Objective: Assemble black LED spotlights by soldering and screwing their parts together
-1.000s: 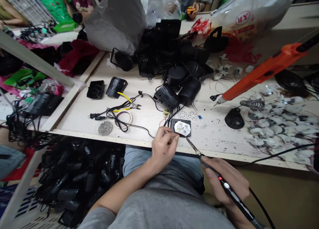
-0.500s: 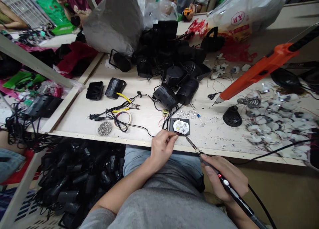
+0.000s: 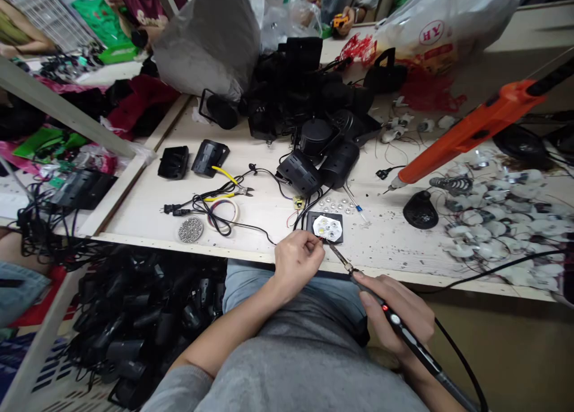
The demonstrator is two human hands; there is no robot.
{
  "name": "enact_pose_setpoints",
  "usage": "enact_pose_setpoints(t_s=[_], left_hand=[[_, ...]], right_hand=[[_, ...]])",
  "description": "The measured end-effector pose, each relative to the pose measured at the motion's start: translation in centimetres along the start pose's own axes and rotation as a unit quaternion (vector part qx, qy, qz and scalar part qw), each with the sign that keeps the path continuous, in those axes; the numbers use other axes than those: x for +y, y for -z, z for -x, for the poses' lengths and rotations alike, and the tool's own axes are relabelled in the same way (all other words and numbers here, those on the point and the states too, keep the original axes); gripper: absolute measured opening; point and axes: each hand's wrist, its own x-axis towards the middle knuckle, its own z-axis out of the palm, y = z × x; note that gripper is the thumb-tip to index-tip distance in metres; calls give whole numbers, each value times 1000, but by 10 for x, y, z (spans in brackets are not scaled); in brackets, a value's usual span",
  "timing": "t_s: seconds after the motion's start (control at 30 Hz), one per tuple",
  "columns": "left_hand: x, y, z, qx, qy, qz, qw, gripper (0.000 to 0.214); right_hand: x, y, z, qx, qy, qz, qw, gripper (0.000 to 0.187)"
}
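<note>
The soldering iron has a matt black plastic handle and a shiny metal tip; the LED board is glossy white; the worktop is pale, scuffed wood; the carrier bag is thin, glossy plastic; the shirt is grey cloth.

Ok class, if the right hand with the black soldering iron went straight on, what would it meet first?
The soldering iron tip would probably meet the white LED circuit board first, though depth is unclear.

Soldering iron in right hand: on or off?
The soldering iron looks on: a red light glows on its handle, held in the right hand.
</note>
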Motion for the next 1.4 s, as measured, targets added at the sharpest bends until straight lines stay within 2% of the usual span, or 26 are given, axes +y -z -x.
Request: enact_pose_setpoints(t_s=[0.13,0.57,0.77,0.9,1.03,1.2,1.4], left_hand=[[-3,0,-1,-18,-2,8,1000,8],[-1,-1,-1,-19,12,13,1000,8],[-2,-3,-1,1,-11,13,1000,7],[-3,-5,-1,12,-12,8,1000,7],[-2,-5,-1,5,-1,7,1000,7],[-1,-4,-1,4,-6,12,1000,8],[-2,-5,-1,8,-9,15,1000,8]], right_hand=[[1,-1,0,3,0,0,1000,32],[2,-4,-3,3,-3,-10,1000,32],[-6,0,-11,-39,-36,11,999,32],[-4,-2,-12,-14,-13,7,1000,32],[-4,-2,-10,-35,-32,16,999,32],[-5,-1,-9,-47,-12,14,999,34],[1,-3,-6,-27,9,18,999,36]])
